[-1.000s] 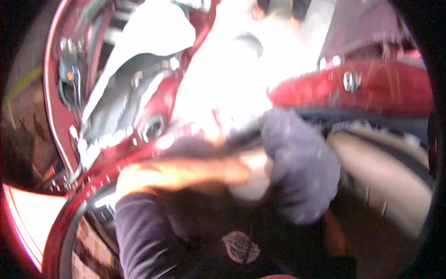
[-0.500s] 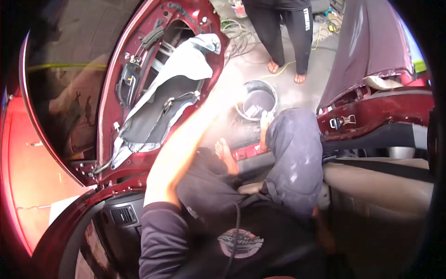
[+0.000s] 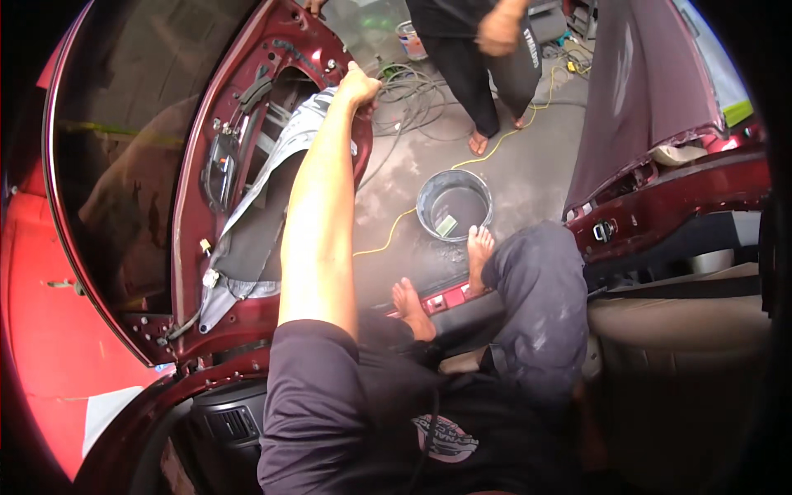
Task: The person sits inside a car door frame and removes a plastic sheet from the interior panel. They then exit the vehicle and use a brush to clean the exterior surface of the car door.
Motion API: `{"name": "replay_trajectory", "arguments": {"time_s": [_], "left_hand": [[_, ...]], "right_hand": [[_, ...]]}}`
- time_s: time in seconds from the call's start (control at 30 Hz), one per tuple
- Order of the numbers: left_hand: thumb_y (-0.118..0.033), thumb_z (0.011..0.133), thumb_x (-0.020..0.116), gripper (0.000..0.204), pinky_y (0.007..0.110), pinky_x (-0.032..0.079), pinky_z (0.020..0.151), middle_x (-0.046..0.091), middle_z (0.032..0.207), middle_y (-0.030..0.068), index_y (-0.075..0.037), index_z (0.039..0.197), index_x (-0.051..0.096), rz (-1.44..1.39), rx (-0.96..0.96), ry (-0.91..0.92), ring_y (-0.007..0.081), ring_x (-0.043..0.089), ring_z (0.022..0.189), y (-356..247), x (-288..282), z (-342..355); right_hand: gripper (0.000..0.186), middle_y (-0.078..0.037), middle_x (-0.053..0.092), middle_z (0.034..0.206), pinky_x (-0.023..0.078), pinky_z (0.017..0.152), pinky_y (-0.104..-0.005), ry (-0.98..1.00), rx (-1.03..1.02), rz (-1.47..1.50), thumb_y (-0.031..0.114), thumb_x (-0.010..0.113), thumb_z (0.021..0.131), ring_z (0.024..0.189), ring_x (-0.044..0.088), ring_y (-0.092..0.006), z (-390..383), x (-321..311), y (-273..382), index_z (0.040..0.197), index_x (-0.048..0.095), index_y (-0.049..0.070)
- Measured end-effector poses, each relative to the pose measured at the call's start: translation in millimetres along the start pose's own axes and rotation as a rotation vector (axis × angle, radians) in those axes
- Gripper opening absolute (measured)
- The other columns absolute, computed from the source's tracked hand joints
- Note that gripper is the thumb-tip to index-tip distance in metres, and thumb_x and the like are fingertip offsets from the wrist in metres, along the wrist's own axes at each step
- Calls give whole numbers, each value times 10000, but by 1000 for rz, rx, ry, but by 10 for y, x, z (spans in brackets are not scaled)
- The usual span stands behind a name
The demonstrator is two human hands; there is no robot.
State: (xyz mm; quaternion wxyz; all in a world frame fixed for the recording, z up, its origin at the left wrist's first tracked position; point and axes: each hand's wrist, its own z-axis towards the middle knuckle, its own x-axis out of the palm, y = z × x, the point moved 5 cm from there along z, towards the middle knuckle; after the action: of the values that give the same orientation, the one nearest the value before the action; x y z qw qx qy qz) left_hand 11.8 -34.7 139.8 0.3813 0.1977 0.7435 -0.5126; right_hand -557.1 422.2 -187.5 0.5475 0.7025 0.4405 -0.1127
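Observation:
My left arm stretches forward over the open dark red car door [image 3: 239,107], whose inner trim panel is off. At the door's free edge my left hand [image 3: 358,87] is closed, its fingers curled on the edge beside a loose grey-white lining sheet [image 3: 309,120]. The sheet hangs partly peeled from the door's inner side; my forearm hides some of it. A door latch handle unit [image 3: 221,165] is exposed in the door frame. My right hand does not show; the lower right is dark.
Near my bare feet stands a dark bucket [image 3: 424,198] with water and a small pale block inside. A yellow cord [image 3: 495,148] and coiled hose [image 3: 412,99] lie on the floor. Another person [image 3: 470,74] stands beyond; one hand [image 3: 313,7] touches the door's top. A beige seat [image 3: 676,318] is at right.
My left hand, blurred near the bucket before, is now up and left at the door's edge. The other person has shifted position, and their hands have come into view.

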Motion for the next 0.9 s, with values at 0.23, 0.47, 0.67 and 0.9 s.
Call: {"name": "replay_trajectory", "arguments": {"time_s": [0.23, 0.47, 0.67, 0.9], "left_hand": [[-235, 944, 654, 667, 341, 567, 570, 722, 892, 175, -5, 1505, 376, 83, 321, 364, 214, 686, 676, 414, 693, -818], [-314, 921, 688, 667, 380, 477, 1001, 637, 1279, 237, -30, 1479, 457, 425, 403, 703, 311, 631, 1163, 1290, 760, -2397], [-283, 950, 662, 600, 332, 450, 1006, 656, 1231, 148, -25, 1464, 489, 166, 205, 269, 208, 604, 1101, 1563, -50, -3178], [-192, 981, 628, 400, 309, 478, 956, 734, 1062, 126, 8, 1327, 618, -215, -47, -140, 183, 663, 1006, 1989, -231, -4151]], "right_hand": [[192, -173, 687, 831, 526, 715, -425, 12, 38, 3, 117, 580, 885, 778, 674, -295, -189, -21, -21, 951, 656, -46], [203, -175, 694, 837, 532, 720, -417, 25, 38, 78, 110, 581, 889, 779, 677, -289, -209, -302, 78, 971, 659, -59], [214, -177, 699, 843, 537, 723, -410, -65, -78, 266, 105, 582, 893, 780, 681, -284, 29, -950, 333, 988, 661, -70], [258, -168, 701, 1064, 502, 889, -375, -15, 80, 387, 106, 543, 939, 975, 636, -248, 88, -1101, 280, 1093, 640, -77]]}}
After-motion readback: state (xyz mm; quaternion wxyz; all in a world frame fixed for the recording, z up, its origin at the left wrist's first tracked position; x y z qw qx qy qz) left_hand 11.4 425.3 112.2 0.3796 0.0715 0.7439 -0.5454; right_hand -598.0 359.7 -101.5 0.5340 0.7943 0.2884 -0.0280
